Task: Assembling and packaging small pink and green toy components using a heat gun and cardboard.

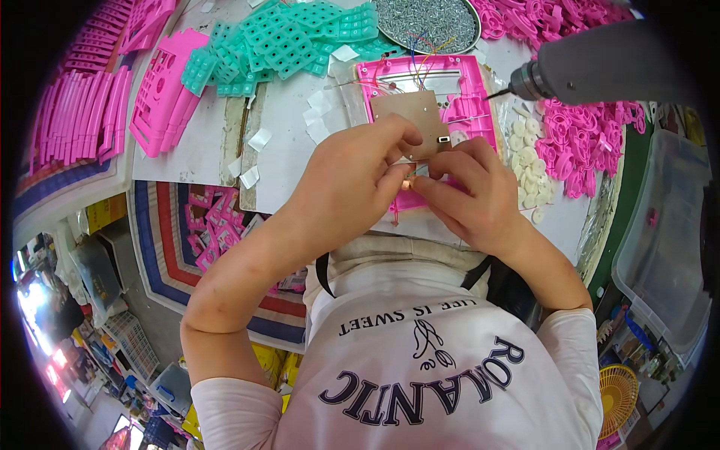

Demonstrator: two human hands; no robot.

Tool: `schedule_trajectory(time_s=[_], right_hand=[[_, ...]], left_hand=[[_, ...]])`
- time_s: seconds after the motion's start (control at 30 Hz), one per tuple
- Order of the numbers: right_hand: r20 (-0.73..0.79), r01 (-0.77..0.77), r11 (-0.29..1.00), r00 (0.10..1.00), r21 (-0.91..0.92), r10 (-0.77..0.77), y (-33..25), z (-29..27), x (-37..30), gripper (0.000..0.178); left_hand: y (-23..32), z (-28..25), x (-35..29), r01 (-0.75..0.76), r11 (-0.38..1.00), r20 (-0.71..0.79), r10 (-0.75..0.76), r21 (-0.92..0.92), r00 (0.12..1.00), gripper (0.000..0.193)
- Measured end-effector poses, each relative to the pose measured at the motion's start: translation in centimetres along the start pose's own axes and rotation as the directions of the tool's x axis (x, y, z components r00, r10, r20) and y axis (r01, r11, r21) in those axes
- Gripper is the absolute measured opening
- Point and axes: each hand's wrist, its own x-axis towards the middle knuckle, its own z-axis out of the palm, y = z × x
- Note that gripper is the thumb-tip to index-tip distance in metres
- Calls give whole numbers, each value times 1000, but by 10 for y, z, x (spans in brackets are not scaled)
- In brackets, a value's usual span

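A pink plastic housing (480,101) lies on the bench in front of me, with coloured wires (424,64) rising from its far side. Over its middle is a flat brown circuit board (405,112) with a small metal socket on its right edge. My left hand (364,165) is closed at the board's near left corner, its fingers curled and partly hidden. Closed at the near edge, my right hand (472,187) has thumb and fingertips drawn together. Between both hands' fingertips shows a tiny copper-coloured piece (407,183), too small to name.
An electric screwdriver (577,67) hangs at the right, its bit over the housing. Around lie turquoise button pads (285,41), a tray of screws (427,22), white round parts (529,165), pink parts (585,139) and pink panels (169,90). A clear plastic bin (664,240) stands right.
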Motion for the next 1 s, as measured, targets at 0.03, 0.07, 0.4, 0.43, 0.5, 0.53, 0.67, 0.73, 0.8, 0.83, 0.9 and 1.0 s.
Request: schedule_trajectory(time_s=[0.03, 0.07, 0.4, 0.43, 0.5, 0.53, 0.67, 0.73, 0.8, 0.83, 0.9, 1.0], right_hand=[[13, 6, 1000, 1000, -4, -6, 1, 1, 1, 29], [25, 13, 1000, 1000, -7, -13, 2, 3, 2, 27], [121, 57, 996, 991, -62, -49, 1, -1, 13, 20], [152, 61, 996, 987, -57, -52, 1, -3, 15, 20], [215, 70, 996, 975, -48, -58, -1, -7, 19, 21], [255, 55, 998, 966, -28, -46, -2, -9, 19, 22], [346, -6, 999, 938, 34, -6, -3, -16, 17, 28], [331, -40, 997, 943, 59, 18, -3, -17, 14, 32], [291, -78, 994, 955, 82, 51, -2, -16, 7, 36], [259, -73, 994, 965, 85, 49, -2, -14, 6, 36], [191, -66, 993, 980, 102, 46, -2, -11, 4, 37], [177, -72, 993, 983, 98, 54, -3, -7, 6, 40]], left_hand=[[0, 2, -2, -85, 989, -34, 90, 123, 995, 24], [-3, 6, -4, -146, 973, -66, 160, 181, 985, 24], [-18, 27, -14, -264, 882, -147, 343, 389, 928, 23], [-18, 28, -14, -261, 882, -157, 343, 392, 926, 23], [-13, 28, -14, -215, 889, -160, 300, 404, 940, 23], [-10, 27, -14, -193, 892, -163, 280, 409, 946, 23], [-15, 7, 4, 44, 993, -395, 1, 107, 919, 28], [-27, -12, 8, 40, 964, -699, 161, 263, 697, 31], [-30, -16, -2, 45, 904, -744, 321, 425, 585, 33], [-30, -12, -11, 43, 888, -731, 349, 458, 587, 33], [-14, 10, -53, 17, 947, -502, 156, 322, 851, 30], [-8, 48, -74, 83, 955, -337, 19, 285, 941, 22]])
